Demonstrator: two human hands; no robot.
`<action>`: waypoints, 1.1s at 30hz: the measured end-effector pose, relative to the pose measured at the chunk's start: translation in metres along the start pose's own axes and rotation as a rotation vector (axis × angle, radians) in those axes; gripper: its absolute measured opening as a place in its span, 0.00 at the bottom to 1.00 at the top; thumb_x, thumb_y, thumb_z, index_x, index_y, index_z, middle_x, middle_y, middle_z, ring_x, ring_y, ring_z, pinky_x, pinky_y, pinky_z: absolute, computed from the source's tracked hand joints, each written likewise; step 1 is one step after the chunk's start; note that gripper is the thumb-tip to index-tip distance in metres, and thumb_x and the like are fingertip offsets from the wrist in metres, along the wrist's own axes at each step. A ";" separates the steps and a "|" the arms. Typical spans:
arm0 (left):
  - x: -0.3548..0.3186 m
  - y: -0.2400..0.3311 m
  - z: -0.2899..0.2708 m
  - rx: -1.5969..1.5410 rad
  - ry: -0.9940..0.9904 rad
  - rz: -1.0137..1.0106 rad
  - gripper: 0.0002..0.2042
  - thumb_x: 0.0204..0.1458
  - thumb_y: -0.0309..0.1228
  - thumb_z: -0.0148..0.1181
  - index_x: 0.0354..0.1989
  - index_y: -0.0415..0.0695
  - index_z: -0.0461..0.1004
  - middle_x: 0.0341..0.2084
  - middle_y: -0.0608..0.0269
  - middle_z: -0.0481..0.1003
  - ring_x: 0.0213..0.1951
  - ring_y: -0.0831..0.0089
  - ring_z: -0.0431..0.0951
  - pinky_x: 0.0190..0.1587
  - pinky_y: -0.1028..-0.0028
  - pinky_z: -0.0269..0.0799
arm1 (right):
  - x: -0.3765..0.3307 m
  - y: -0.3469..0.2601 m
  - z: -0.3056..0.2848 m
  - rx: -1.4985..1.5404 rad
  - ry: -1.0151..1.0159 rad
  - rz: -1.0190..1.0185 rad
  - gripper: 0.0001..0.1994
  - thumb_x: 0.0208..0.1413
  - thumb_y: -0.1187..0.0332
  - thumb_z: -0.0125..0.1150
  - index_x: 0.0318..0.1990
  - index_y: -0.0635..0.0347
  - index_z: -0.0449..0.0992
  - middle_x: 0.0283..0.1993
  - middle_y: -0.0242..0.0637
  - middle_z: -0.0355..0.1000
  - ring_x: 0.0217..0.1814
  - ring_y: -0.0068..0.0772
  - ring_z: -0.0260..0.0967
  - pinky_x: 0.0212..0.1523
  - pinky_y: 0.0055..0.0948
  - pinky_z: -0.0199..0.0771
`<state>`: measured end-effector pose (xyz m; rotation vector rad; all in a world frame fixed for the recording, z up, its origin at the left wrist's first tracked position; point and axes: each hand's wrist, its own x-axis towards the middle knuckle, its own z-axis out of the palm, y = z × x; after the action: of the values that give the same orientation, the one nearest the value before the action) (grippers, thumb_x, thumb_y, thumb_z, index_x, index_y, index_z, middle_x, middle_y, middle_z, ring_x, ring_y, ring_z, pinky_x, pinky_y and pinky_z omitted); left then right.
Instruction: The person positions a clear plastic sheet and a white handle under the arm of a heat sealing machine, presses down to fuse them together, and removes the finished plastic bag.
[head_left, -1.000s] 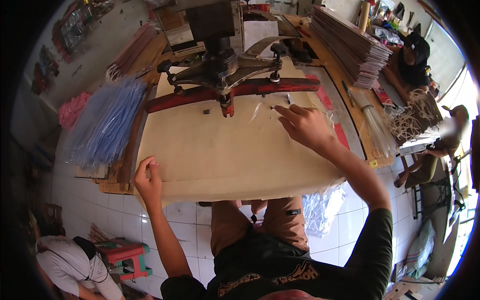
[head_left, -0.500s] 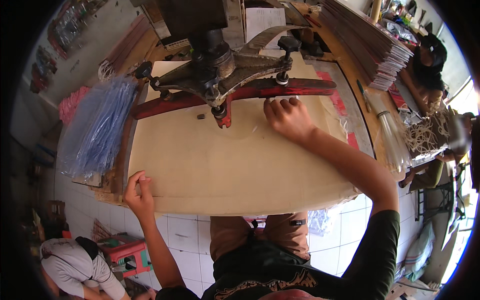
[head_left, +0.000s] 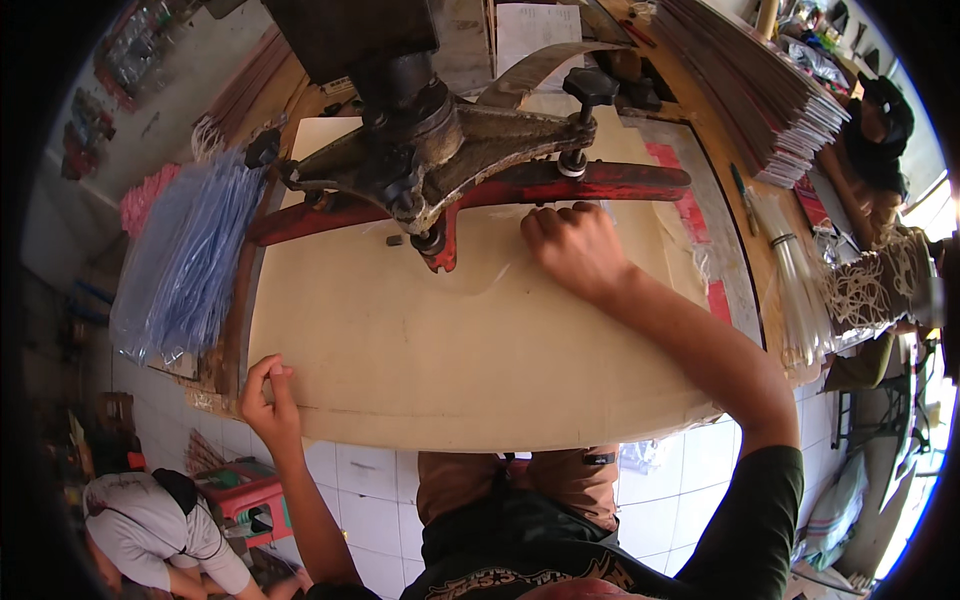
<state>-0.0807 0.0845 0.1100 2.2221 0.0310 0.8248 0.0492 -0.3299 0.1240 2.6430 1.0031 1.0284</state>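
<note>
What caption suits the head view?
Right hand near the red bar, left hand at the left edge of the sheet.

the sheet [head_left: 450, 350] is tan, the bar [head_left: 625, 181] red.

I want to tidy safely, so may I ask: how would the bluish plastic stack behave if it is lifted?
The bluish plastic stack would likely sag, since its thin, see-through sheets look rumpled. Its glossy layers could slip apart, as their edges lie uneven.
</note>
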 end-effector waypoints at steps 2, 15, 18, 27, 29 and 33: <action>0.001 -0.001 0.000 -0.018 0.006 0.002 0.06 0.58 0.22 0.55 0.38 0.34 0.78 0.27 0.57 0.79 0.29 0.73 0.79 0.37 0.74 0.74 | 0.001 0.001 0.002 -0.005 0.000 0.047 0.05 0.42 0.70 0.59 0.26 0.59 0.72 0.22 0.32 0.71 0.19 0.29 0.73 0.21 0.29 0.70; 0.053 0.091 0.071 0.158 -0.139 0.709 0.08 0.48 0.24 0.65 0.37 0.44 0.79 0.23 0.64 0.78 0.24 0.67 0.78 0.30 0.68 0.70 | -0.001 0.001 -0.001 0.049 0.107 0.067 0.04 0.48 0.71 0.58 0.25 0.54 0.69 0.21 0.29 0.69 0.18 0.31 0.72 0.19 0.31 0.70; 0.078 0.082 0.117 0.285 -0.150 0.856 0.07 0.46 0.27 0.66 0.36 0.45 0.80 0.19 0.65 0.77 0.21 0.69 0.77 0.27 0.70 0.70 | -0.001 0.001 0.000 0.057 0.105 0.078 0.05 0.48 0.72 0.59 0.25 0.53 0.69 0.21 0.29 0.69 0.17 0.31 0.71 0.17 0.31 0.70; 0.095 0.061 0.155 0.548 -0.080 0.974 0.09 0.41 0.29 0.64 0.34 0.47 0.82 0.13 0.72 0.71 0.16 0.78 0.73 0.21 0.76 0.67 | 0.006 -0.005 -0.004 0.079 0.134 0.085 0.03 0.48 0.73 0.61 0.27 0.53 0.73 0.20 0.27 0.68 0.16 0.27 0.70 0.17 0.29 0.68; 0.097 0.061 0.159 0.539 -0.051 1.016 0.11 0.38 0.28 0.62 0.33 0.47 0.82 0.12 0.73 0.70 0.16 0.79 0.71 0.22 0.77 0.66 | 0.007 -0.004 -0.007 0.078 0.132 0.077 0.03 0.49 0.73 0.62 0.29 0.53 0.74 0.20 0.27 0.68 0.17 0.26 0.70 0.17 0.28 0.68; 0.096 0.060 0.165 0.538 0.011 1.070 0.12 0.34 0.29 0.60 0.31 0.47 0.82 0.11 0.75 0.67 0.15 0.79 0.68 0.21 0.77 0.61 | 0.008 -0.004 -0.008 0.077 0.119 0.080 0.03 0.49 0.72 0.63 0.32 0.54 0.77 0.20 0.27 0.68 0.18 0.26 0.70 0.17 0.27 0.69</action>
<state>0.0764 -0.0401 0.1188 2.6913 -1.1320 1.5056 0.0463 -0.3228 0.1329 2.7321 0.9860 1.2003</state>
